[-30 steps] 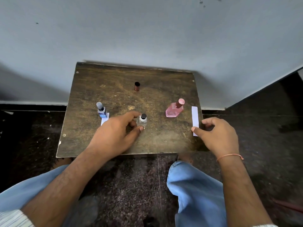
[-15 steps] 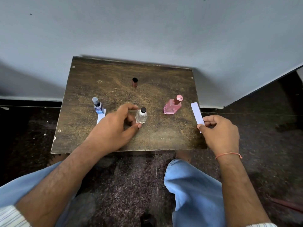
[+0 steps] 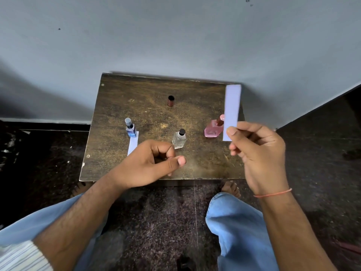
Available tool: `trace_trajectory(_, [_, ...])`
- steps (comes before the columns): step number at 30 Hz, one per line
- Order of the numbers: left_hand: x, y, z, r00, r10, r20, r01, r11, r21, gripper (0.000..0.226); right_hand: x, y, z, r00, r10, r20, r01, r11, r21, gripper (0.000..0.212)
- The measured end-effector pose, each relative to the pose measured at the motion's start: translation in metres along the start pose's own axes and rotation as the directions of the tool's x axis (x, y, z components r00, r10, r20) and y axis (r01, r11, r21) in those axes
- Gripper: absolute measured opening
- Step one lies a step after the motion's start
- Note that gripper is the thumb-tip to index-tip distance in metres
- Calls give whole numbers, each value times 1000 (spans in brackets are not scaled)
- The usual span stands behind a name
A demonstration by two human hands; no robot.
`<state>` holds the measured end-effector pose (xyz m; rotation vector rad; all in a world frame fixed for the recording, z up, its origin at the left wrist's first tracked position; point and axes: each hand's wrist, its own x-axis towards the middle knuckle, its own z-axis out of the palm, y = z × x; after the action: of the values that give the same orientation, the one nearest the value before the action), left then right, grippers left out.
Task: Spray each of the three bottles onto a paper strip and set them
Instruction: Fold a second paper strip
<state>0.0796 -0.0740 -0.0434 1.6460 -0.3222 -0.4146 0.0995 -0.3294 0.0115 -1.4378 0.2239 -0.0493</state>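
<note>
Head view: we saw right hand (image 3: pixel 259 153) pinching paper strip (image 3: pixel 231 112) upright; left hand (image 3: pixel 150 165) loosely curled, seemingly empty, near clear bottle (image 3: pixel 179 139). Three bottles, two strips.

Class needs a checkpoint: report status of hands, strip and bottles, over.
Right hand pinching paper strip, raised. Left hand empty, beside clear bottle. Nothing blocking.

A small blue glass bottle (image 3: pixel 130 128) stands mid-left on a white paper strip (image 3: pixel 133 143). A clear square bottle (image 3: pixel 179 139) stands centre. A pink flat bottle (image 3: pixel 214 128) sits right, behind a raised white strip (image 3: pixel 231 112).
</note>
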Motion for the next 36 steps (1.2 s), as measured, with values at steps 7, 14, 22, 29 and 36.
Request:
trace_trajectory(7, [-14, -4, -22, 998, 25, -64, -43, 953, -300, 49, -40, 8, 65, 920, 226, 321, -229, 973, -31, 12])
trace_trajectory(14, [-26, -7, -32, 997, -48, -53, 18, 885, -466, 44, -42, 12, 79, 881, 294, 370, -310, 951, -16, 18])
trace_trajectory(22, [-27, 3, -32, 982, -169, -78, 116, 883, -454, 31, -44, 19, 82, 937, 172, 305, -164, 985, -52, 17])
trace_trajectory(29, [-24, 10, -35, 973, -187, -133, 120, 910, -397, 37, -44, 30, 74, 918, -57, 393, 174, 948, -268, 38])
trace_trajectory(36, [-22, 10, -36, 964, -200, -176, 126, 925, -357, 40, -45, 35, 70, 880, -229, 417, 415, 798, -438, 48])
